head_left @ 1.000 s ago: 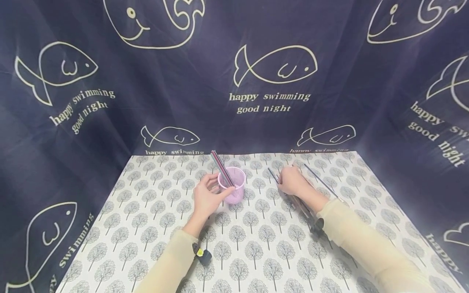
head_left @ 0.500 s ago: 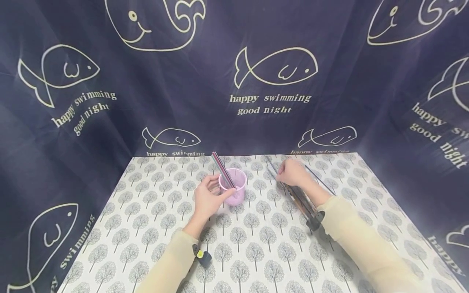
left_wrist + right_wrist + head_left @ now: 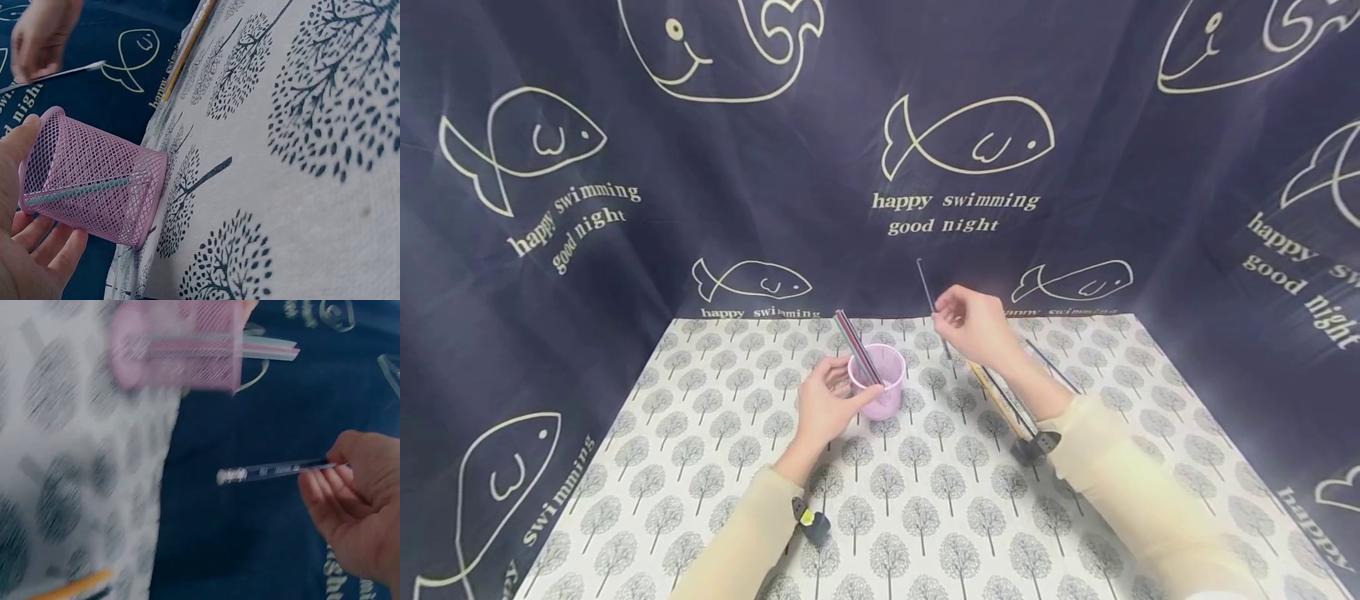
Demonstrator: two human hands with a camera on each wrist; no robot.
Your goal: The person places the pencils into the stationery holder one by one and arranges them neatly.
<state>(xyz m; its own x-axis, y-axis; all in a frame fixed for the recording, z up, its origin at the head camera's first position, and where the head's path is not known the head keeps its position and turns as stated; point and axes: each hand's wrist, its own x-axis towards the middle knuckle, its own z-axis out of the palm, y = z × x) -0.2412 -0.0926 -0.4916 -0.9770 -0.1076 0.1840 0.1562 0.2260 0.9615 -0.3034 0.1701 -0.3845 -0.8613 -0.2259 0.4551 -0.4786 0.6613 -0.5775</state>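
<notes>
My left hand (image 3: 829,402) holds a pink mesh pencil cup (image 3: 884,406) upright on the table, its thumb at the rim and fingers round the side. Several pencils (image 3: 856,343) lean together inside the cup. To the right, my right hand (image 3: 976,327) pinches a dark pencil (image 3: 269,471) raised above the table. The right wrist view shows its metal band and eraser (image 3: 231,475) at the lower end. Under the right forearm lie a yellow pencil (image 3: 992,390) and dark pencils beside it, partly hidden by the arm.
A dark pencil (image 3: 1052,365) lies farther right, beyond the right forearm. The table carries a white cloth (image 3: 917,517) printed with trees. Close behind its far edge hangs a dark blue curtain (image 3: 820,208) with fish drawings.
My right hand has lifted the dark pencil from the table and moved it up and left toward the cup. The left hand and cup have stayed in place.
</notes>
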